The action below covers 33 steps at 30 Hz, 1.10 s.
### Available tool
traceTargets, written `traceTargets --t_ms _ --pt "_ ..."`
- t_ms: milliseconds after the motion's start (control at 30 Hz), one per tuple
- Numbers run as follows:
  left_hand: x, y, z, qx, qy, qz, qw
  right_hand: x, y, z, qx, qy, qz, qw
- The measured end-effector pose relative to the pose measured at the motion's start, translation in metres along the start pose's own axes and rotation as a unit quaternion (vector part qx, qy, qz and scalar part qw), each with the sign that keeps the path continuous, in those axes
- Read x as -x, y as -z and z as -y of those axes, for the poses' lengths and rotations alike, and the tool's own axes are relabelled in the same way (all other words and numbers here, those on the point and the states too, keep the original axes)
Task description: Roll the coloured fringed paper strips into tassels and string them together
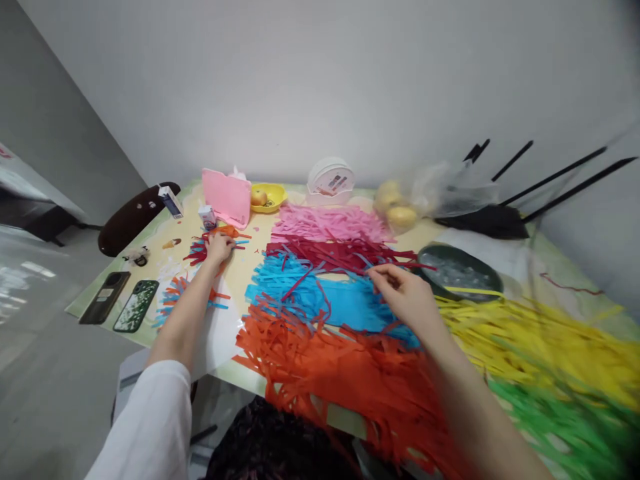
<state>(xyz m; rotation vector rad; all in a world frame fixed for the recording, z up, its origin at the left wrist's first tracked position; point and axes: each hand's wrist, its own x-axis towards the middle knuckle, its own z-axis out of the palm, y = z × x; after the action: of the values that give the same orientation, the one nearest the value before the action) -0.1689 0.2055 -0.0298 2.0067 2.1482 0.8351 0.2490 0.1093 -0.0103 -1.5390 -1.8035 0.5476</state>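
Note:
My left hand (pixel 220 248) is closed at a small bundle of dark red, orange and blue paper strips (pixel 200 248) on the left of the table. My right hand (pixel 400 285) reaches over the blue paper strips (pixel 345 300), thumb and fingers pinched; what lies between its fingertips is too small to tell. Dark red paper strips (pixel 330 257) lie just beyond it, and pink paper strips (pixel 330 223) farther back. Orange paper strips (pixel 340 367) spread nearer to me. A second small bundle of orange and blue strips (pixel 175 297) lies beside my left forearm.
Yellow strips (pixel 545 333) and green strips (pixel 560 420) cover the right side. Behind are a pink stand (pixel 227 197), a yellow bowl (pixel 277 195), a white round container (pixel 331 180) and a dark green tray (pixel 457 270). Two phones (pixel 136 307) lie at the left edge.

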Motion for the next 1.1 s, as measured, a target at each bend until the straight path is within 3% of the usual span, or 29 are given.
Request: traceTargets --t_ms 167,300,367,467,600,700,900,1100 --pt "-0.006 0.008 -0.012 -0.042 -0.009 0.023 0.999 -0.039 0.000 -0.024 0.124 0.041 0.032 0.991" --pt "-0.012 0.001 -0.068 -0.021 -0.106 0.061 0.992 -0.064 -0.028 -0.032 0.199 0.101 0.156 0.962" --pt "-0.003 -0.018 -0.107 0.004 -0.182 0.126 0.975 -0.069 -0.042 -0.034 0.241 0.113 0.196 0.944" --pt "0.022 -0.060 -0.160 0.028 -0.273 0.232 0.933 -0.071 -0.053 -0.040 0.305 0.107 0.207 0.923" --pt "0.048 -0.112 -0.197 0.013 -0.292 0.278 0.915 -0.069 -0.050 -0.049 0.369 0.081 0.192 0.906" --pt "0.049 -0.132 -0.200 -0.005 -0.270 0.271 0.924 -0.069 -0.043 -0.056 0.392 0.066 0.171 0.902" --pt "0.028 -0.142 -0.181 -0.009 -0.169 0.215 0.962 -0.067 -0.034 -0.055 0.385 0.111 0.128 0.907" --pt "0.008 -0.152 -0.167 0.048 -0.050 0.120 0.990 -0.071 -0.050 -0.054 0.370 0.184 0.186 0.892"
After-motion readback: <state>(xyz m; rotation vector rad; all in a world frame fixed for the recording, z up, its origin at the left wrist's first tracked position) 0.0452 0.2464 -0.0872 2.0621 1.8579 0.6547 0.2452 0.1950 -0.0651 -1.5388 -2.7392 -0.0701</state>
